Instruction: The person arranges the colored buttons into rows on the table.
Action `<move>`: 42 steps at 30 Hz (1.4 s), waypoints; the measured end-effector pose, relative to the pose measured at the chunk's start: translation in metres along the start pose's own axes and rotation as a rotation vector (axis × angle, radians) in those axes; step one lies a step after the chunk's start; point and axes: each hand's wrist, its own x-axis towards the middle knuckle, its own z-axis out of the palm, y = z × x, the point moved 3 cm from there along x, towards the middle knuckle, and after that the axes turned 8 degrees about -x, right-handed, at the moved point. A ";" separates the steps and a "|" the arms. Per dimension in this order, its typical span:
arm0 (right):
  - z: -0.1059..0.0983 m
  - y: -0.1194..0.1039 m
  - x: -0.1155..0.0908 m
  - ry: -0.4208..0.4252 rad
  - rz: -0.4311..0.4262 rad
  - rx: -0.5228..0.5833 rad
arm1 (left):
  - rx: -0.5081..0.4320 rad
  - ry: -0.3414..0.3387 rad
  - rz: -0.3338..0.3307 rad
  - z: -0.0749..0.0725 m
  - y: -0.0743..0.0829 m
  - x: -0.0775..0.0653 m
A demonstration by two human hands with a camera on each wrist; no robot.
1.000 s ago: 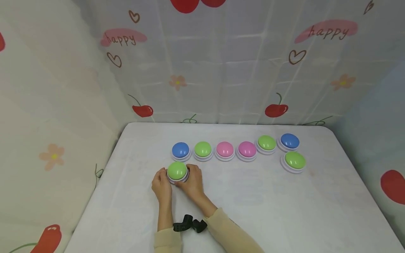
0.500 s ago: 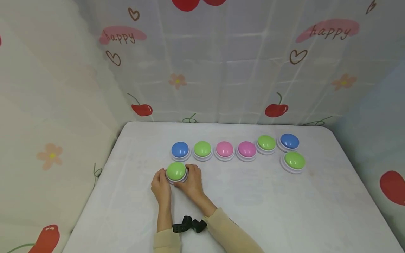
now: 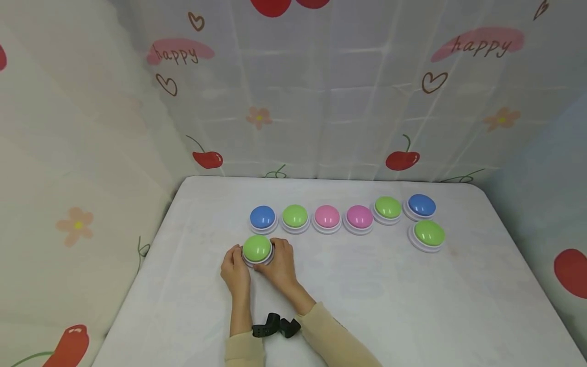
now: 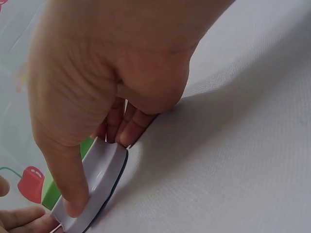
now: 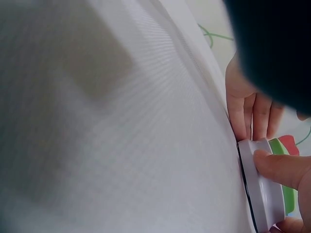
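Observation:
A green-domed push button (image 3: 257, 247) with a white round base sits on the table near the left end of a button row. My right hand (image 3: 279, 266) grips its base from the right, thumb on the near side and fingers round the far right. In the left wrist view this thumb (image 4: 73, 189) lies flat on the white side wall. My left hand (image 3: 236, 271) is at the button's left. Its fingers (image 5: 250, 114), fairly straight in the right wrist view, touch the base (image 5: 262, 189) at its rim, with the thumb raised off it.
Behind the hands runs a row of push buttons: blue (image 3: 263, 217), green (image 3: 295, 216), pink (image 3: 327, 217), magenta (image 3: 359, 217), green (image 3: 388, 208) and blue (image 3: 422, 205). Another green button (image 3: 429, 233) stands in front at the right. Printed curtains surround the white table (image 3: 390, 306).
Both hands and the held button stay in place on the table. Only a slight shift of the head view shows between the frames.

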 end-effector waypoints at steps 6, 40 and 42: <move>0.002 0.001 -0.001 -0.018 0.022 0.038 | -0.023 0.024 -0.023 -0.001 -0.003 0.000; -0.151 0.104 -0.028 0.167 0.295 0.103 | -0.220 -0.179 0.316 0.088 0.052 -0.093; -0.171 0.122 -0.029 0.269 0.309 0.071 | -0.221 -0.292 0.292 0.104 0.052 -0.106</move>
